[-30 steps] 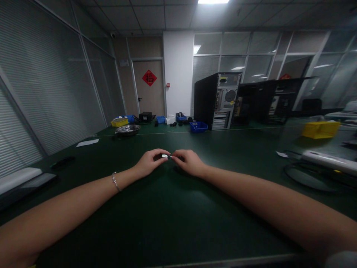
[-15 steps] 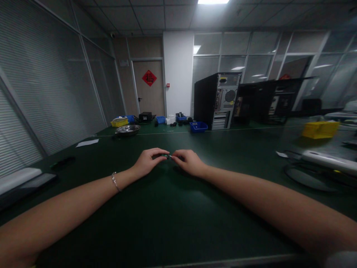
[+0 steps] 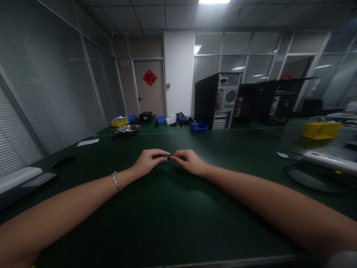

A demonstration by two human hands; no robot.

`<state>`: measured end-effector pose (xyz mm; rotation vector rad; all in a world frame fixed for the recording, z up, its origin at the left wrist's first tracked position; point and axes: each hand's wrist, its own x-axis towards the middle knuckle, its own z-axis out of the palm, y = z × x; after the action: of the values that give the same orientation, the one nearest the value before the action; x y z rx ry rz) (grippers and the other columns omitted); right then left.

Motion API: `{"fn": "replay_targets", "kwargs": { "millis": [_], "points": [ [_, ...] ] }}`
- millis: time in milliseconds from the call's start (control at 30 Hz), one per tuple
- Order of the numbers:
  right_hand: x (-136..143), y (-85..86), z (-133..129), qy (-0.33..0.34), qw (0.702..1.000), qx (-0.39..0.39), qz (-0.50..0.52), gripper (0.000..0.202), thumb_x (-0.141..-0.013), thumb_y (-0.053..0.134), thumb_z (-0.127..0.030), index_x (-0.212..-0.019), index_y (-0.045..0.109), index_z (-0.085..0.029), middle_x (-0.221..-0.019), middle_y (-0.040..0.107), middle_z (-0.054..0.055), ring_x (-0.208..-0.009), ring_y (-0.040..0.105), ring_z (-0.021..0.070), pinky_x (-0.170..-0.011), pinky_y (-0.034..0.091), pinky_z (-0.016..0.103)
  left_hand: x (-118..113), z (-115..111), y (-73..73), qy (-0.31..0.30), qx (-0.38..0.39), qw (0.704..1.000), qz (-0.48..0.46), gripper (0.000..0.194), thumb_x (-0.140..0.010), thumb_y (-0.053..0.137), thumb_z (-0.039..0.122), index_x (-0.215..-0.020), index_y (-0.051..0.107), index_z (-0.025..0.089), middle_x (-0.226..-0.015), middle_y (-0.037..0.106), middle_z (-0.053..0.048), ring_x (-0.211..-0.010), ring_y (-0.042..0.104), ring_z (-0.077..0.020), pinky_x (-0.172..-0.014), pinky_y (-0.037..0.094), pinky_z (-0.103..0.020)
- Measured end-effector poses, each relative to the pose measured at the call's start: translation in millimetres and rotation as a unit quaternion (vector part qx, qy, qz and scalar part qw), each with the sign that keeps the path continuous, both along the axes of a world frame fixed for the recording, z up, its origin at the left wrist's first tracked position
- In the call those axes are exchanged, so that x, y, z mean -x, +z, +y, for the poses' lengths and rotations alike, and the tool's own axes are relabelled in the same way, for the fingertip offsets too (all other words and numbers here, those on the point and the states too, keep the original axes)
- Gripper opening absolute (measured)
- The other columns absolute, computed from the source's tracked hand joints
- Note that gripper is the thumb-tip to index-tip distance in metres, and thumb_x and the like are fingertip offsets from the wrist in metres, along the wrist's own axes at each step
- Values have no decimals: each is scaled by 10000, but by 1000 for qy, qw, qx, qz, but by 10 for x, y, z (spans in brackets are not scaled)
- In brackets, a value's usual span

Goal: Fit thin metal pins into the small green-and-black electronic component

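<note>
Over the middle of the dark green table [image 3: 173, 223], my left hand [image 3: 149, 162] pinches a small dark part [image 3: 167, 157] between thumb and fingers. My right hand [image 3: 190, 162] is closed at the part's right side, its fingertips on a small shiny end. The fingertips of the two hands almost meet. Most of the part is hidden by the fingers, and its exact shape is too small to make out. A silver bracelet circles my left wrist.
A metal bowl [image 3: 128, 129], blue bins [image 3: 199, 127] and a black computer tower [image 3: 217, 100] stand at the back. On the right are a yellow bin [image 3: 321, 130] and a white device [image 3: 329, 160] with cables. A keyboard [image 3: 28, 186] lies at the left.
The left fingertips have closed a little over the small part, so less of its green side shows. Both hands have otherwise stayed in nearly the same place.
</note>
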<state>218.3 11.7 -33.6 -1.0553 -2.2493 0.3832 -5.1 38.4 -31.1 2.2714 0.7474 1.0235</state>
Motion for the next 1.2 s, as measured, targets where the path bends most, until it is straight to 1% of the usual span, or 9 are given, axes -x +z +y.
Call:
{"fn": "replay_targets", "kwargs": {
  "millis": [167, 300, 400, 600, 667, 767, 900, 1067, 1200],
  "points": [
    [17, 13, -25, 15, 1000, 10, 13, 245, -924, 478, -320, -920, 668, -166, -779, 630, 8, -698, 539, 128, -636, 385, 228, -19, -20, 13, -21, 25, 999, 2, 259, -806, 647, 237, -1058, 702, 209, -1081, 713, -54, -1028, 640, -228, -941, 490, -384],
    [25, 15, -38, 4, 1000, 12, 22, 254, -926, 476, -330, -934, 671, -167, -795, 639, 14, -702, 542, 131, -630, 384, 230, -29, -36, 36, -12, 36, 999, -2, 258, -800, 652, 254, -1047, 708, 208, -1080, 717, -55, -1031, 642, -236, -945, 489, -393],
    [28, 4, -26, -6, 1000, 6, 20, 253, -926, 477, -332, -936, 674, -172, -803, 645, 17, -708, 545, 133, -638, 384, 232, -30, -21, 26, -3, 48, 999, -7, 263, -797, 655, 273, -1044, 710, 204, -1083, 717, -58, -1030, 643, -240, -946, 487, -390],
    [28, -4, -11, -26, 999, -8, 32, 260, -929, 471, -327, -923, 669, -158, -805, 649, 25, -714, 553, 135, -636, 384, 235, -24, 52, -48, 2, 91, 996, -21, 306, -812, 638, 306, -1088, 682, 181, -1034, 722, -76, -886, 671, -219, -816, 537, -361],
    [24, 0, -14, -32, 999, -5, 36, 265, -931, 465, -328, -916, 666, -156, -798, 648, 25, -709, 552, 135, -630, 384, 236, -23, 67, -60, -10, 99, 995, -16, 309, -820, 627, 305, -1096, 671, 175, -1038, 715, -79, -892, 664, -216, -802, 535, -351],
    [19, 2, -15, -32, 999, -2, 44, 262, -931, 466, -328, -911, 664, -157, -796, 650, 22, -708, 556, 133, -630, 384, 236, -23, 66, -51, -35, 93, 995, 22, 293, -833, 610, 306, -1092, 665, 181, -1067, 697, -75, -955, 641, -222, -833, 514, -353],
    [21, 0, -19, -28, 998, -1, 48, 268, -930, 468, -327, -906, 672, -156, -803, 654, 23, -705, 554, 129, -632, 382, 235, -29, 30, -8, -70, 85, 989, 101, 288, -834, 612, 315, -1089, 657, 190, -1056, 683, -64, -950, 631, -221, -854, 494, -368],
    [33, 5, -32, -35, 998, -5, 53, 276, -925, 472, -332, -893, 676, -149, -763, 644, 20, -662, 534, 121, -602, 369, 228, -42, 18, 2, -109, 99, 984, 101, 319, -836, 614, 249, -1150, 606, 191, -1151, 639, -73, -1071, 592, -216, -960, 448, -386],
    [34, 0, -32, -38, 998, -10, 54, 271, -917, 483, -334, -880, 677, -148, -749, 642, 22, -662, 534, 126, -592, 361, 229, -49, 43, -25, -110, 94, 986, 85, 386, -792, 667, 232, -1164, 573, 195, -1145, 627, -74, -1079, 586, -216, -983, 434, -405]
  ]
}}
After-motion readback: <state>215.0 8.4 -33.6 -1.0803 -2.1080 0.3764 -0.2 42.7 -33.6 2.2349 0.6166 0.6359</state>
